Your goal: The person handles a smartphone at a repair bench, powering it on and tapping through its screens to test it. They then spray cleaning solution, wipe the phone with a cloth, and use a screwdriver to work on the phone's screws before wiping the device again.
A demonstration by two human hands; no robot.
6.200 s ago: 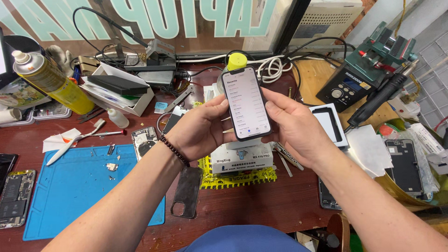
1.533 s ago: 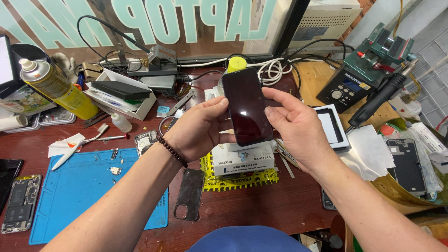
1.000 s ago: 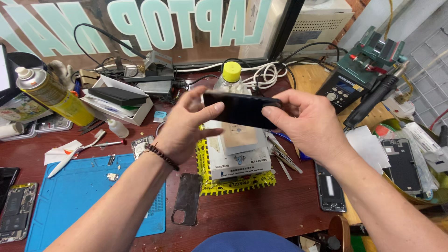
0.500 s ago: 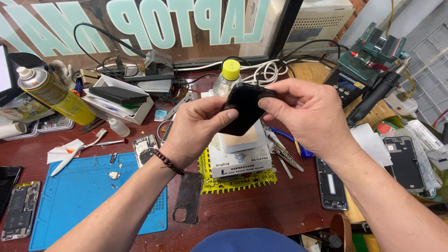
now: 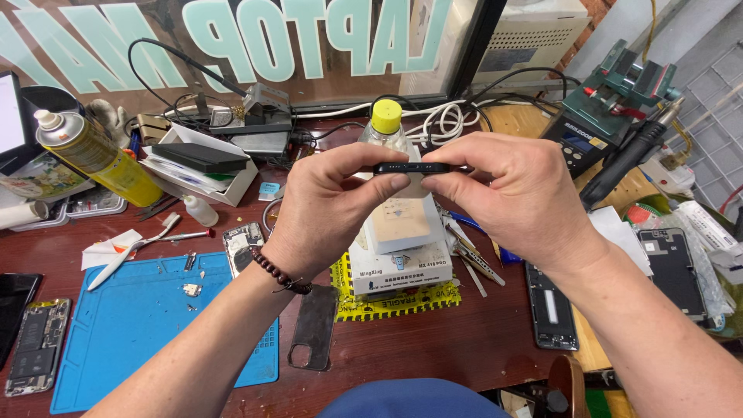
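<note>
Both hands hold a black smartphone (image 5: 410, 168) edge-on toward the camera, level above the bench, so only its bottom edge with the port shows. My left hand (image 5: 329, 205), with a dark bead bracelet on the wrist, pinches the phone's left end between thumb and fingers. My right hand (image 5: 507, 193) pinches its right end the same way. Directly beneath the phone sits a white box-shaped heating plate (image 5: 400, 244) on a yellow-and-black mat (image 5: 395, 298). The screen side of the phone is hidden.
A blue work mat (image 5: 147, 325) with small parts lies at the left, a dark phone case (image 5: 313, 329) beside it. Opened phones (image 5: 39, 348) lie at both sides. A yellow spray can (image 5: 97, 155), a yellow-capped bottle (image 5: 385, 124), tweezers (image 5: 472, 259) and a soldering station (image 5: 596, 128) crowd the bench.
The phone's lit screen went dark, then both hands tipped it from upright facing me to flat and edge-on, and raised it closer to the camera.
</note>
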